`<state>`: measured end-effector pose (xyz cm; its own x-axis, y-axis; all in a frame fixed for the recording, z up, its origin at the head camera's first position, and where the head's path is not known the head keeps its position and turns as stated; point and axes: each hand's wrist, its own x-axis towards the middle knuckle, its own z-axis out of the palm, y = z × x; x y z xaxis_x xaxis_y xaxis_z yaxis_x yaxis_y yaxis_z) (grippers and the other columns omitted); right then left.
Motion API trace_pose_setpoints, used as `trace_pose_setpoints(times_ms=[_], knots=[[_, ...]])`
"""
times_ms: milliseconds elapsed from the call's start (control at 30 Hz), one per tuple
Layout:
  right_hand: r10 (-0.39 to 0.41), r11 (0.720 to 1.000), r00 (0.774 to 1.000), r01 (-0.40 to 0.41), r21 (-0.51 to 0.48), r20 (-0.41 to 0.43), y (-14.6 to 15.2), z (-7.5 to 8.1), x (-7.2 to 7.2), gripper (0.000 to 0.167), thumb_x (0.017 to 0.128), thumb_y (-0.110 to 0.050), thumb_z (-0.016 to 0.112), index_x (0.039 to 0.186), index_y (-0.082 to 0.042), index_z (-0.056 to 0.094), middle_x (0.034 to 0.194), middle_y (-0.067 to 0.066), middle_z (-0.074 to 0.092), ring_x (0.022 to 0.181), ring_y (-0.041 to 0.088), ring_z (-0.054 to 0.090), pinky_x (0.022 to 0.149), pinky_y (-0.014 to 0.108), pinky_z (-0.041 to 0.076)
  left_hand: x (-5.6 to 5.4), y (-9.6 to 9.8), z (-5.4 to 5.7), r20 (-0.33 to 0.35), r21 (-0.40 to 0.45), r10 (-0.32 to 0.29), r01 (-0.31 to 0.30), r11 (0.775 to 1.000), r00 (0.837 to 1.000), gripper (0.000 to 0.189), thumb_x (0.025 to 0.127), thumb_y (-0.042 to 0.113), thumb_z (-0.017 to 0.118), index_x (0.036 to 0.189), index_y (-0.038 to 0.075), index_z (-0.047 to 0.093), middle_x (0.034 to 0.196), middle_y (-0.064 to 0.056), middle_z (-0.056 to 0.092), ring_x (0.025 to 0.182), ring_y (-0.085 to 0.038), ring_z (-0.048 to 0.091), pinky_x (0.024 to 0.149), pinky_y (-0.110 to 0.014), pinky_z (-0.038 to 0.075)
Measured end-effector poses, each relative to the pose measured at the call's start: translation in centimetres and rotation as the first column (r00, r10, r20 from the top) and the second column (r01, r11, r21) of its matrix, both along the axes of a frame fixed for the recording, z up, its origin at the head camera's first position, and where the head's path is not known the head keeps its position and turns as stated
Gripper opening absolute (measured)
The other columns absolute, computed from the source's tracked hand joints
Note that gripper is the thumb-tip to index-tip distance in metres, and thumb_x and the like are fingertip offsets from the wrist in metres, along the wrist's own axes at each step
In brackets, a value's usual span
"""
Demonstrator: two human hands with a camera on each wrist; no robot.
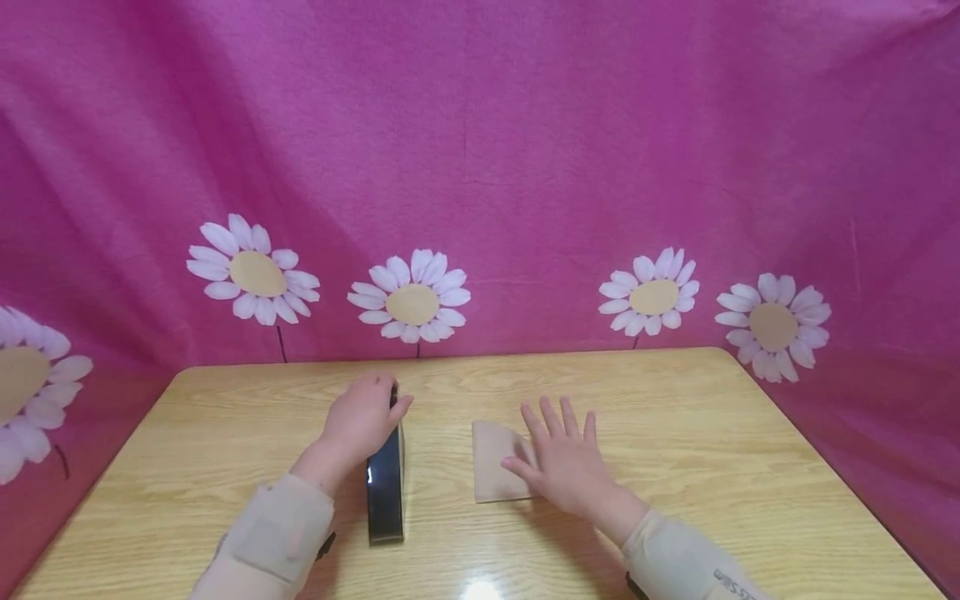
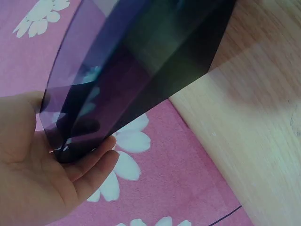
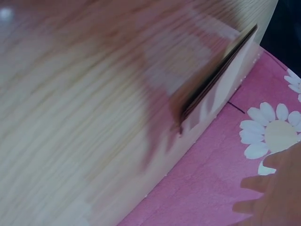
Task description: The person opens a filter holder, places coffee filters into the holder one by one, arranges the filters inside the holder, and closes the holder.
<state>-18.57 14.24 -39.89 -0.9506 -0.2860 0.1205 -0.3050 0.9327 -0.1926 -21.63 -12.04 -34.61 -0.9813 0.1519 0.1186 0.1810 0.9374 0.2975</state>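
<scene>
Dark, glossy, translucent plastic sleeve (image 1: 386,492) stands on edge on the light wooden table (image 1: 675,417), left of centre. Its long axis runs from the near edge toward the far edge. Seen close in the left wrist view, the sleeve (image 2: 136,70) is a smoky purple-black see-through pocket; I cannot tell if anything is inside it.

My left hand (image 1: 362,421) sits at the sleeve's far end, fingers curled over the top corner, thumb on the right face. In the left wrist view my left hand (image 2: 42,183) cups the sleeve's corner, with the fingers (image 2: 96,162) lying along its underside. It is grasping the sleeve.

A flat tan paper card (image 1: 497,461) lies on the table just right of the sleeve, roughly mid-table. My right hand (image 1: 564,458) rests palm down on the card's right part, fingers straight and spread, pointing to the far edge; released, gripping nothing. The right wrist view is blurred.

Pink cloth with white daisies (image 1: 480,167) hangs behind the far edge.
</scene>
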Motion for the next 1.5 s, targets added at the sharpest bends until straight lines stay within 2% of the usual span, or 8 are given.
trace_pose_setpoints(times_ms=[167, 700, 800, 933, 1233, 1300, 1367, 1500], knots=[[0.025, 1.0, 1.0, -0.025, 0.003, -0.014, -0.6, 0.3, 0.1, 0.074, 0.088, -0.057, 0.049, 0.143, -0.008, 0.036, 0.147, 0.022, 0.033, 0.139, 0.045, 0.02, 0.107, 0.068, 0.011, 0.2, 0.2, 0.3, -0.006, -0.05, -0.008, 0.007, 0.999, 1.0, 0.032, 0.088, 0.034, 0.061, 0.096, 0.003, 0.059, 0.078, -0.009, 0.057, 0.067, -0.019, 0.052, 0.056, -0.032, 0.044], [0.12, 0.992, 0.987, -0.122, -0.016, -0.105, -2.3, 0.9, 0.8, 0.073, 0.088, -0.051, 0.054, 0.132, 0.006, 0.046, 0.135, 0.02, 0.05, 0.133, 0.041, 0.034, 0.112, 0.052, 0.022, 1.5, 2.0, 0.4, -0.004, -0.175, -0.031, 0.03, 0.984, 1.0, 0.032, 0.084, 0.04, 0.062, 0.077, 0.009, 0.061, 0.058, -0.001, 0.054, 0.055, -0.018, 0.051, 0.047, -0.03, 0.039], [0.127, 0.991, 0.986, -0.129, -0.016, -0.104, -2.6, 1.0, 1.0, 0.073, 0.088, -0.052, 0.052, 0.132, 0.006, 0.046, 0.136, 0.02, 0.05, 0.134, 0.04, 0.034, 0.113, 0.05, 0.022, 1.9, 2.4, 0.4, -0.032, -0.195, -0.022, 0.015, 0.981, 0.999, 0.033, 0.083, 0.04, 0.062, 0.073, 0.009, 0.062, 0.056, -0.004, 0.054, 0.054, -0.021, 0.054, 0.046, -0.033, 0.041], [0.147, 0.989, 0.983, -0.148, 0.005, -0.111, -2.8, 1.1, 1.3, 0.073, 0.089, -0.053, 0.05, 0.131, 0.006, 0.047, 0.134, 0.019, 0.051, 0.132, 0.039, 0.038, 0.112, 0.049, 0.024, 2.6, 3.1, 0.7, -0.027, -0.234, 0.009, -0.015, 0.972, 1.0, 0.036, 0.083, 0.042, 0.061, 0.08, 0.007, 0.067, 0.059, -0.005, 0.056, 0.054, -0.02, 0.055, 0.047, -0.034, 0.044], [0.239, 0.971, 0.966, -0.239, 0.007, -0.096, -3.5, 0.8, 1.9, 0.074, 0.088, -0.056, 0.049, 0.132, 0.004, 0.047, 0.131, 0.018, 0.054, 0.126, 0.037, 0.045, 0.11, 0.049, 0.029, 3.7, 4.5, 0.9, -0.066, -0.267, 0.073, -0.088, 0.96, 0.995, 0.043, 0.085, 0.041, 0.061, 0.056, 0.009, 0.057, 0.051, -0.003, 0.05, 0.047, -0.016, 0.05, 0.043, -0.031, 0.042], [0.275, 0.961, 0.954, -0.276, 0.01, -0.114, -3.8, 0.7, 2.1, 0.076, 0.085, -0.057, 0.052, 0.13, 0.004, 0.048, 0.126, 0.015, 0.059, 0.122, 0.032, 0.05, 0.107, 0.047, 0.033, 3.9, 4.7, 0.9, -0.087, -0.265, 0.078, -0.098, 0.959, 0.993, 0.044, 0.085, 0.04, 0.061, 0.053, 0.01, 0.055, 0.05, -0.003, 0.051, 0.046, -0.016, 0.05, 0.042, -0.03, 0.042], [0.312, 0.95, 0.944, -0.313, 0.009, -0.111, -4.0, 0.7, 2.3, 0.078, 0.083, -0.059, 0.056, 0.129, 0.003, 0.049, 0.109, 0.007, 0.065, 0.109, 0.023, 0.058, 0.102, 0.041, 0.039, 4.2, 5.0, 0.9, -0.091, -0.269, 0.086, -0.107, 0.957, 0.992, 0.045, 0.085, 0.04, 0.061, 0.052, 0.01, 0.054, 0.049, -0.002, 0.05, 0.045, -0.016, 0.05, 0.042, -0.03, 0.041], [0.347, 0.938, 0.938, -0.347, -0.015, -0.023, -4.5, 0.7, 2.7, 0.081, 0.078, -0.06, 0.061, 0.13, 0.001, 0.048, 0.081, -0.007, 0.06, 0.081, 0.007, 0.057, 0.08, 0.027, 0.048, 4.5, 5.5, 0.9, -0.084, -0.28, 0.099, -0.119, 0.953, 0.991, 0.046, 0.087, 0.038, 0.06, 0.053, 0.009, 0.055, 0.049, -0.002, 0.05, 0.045, -0.015, 0.05, 0.042, -0.029, 0.042]])
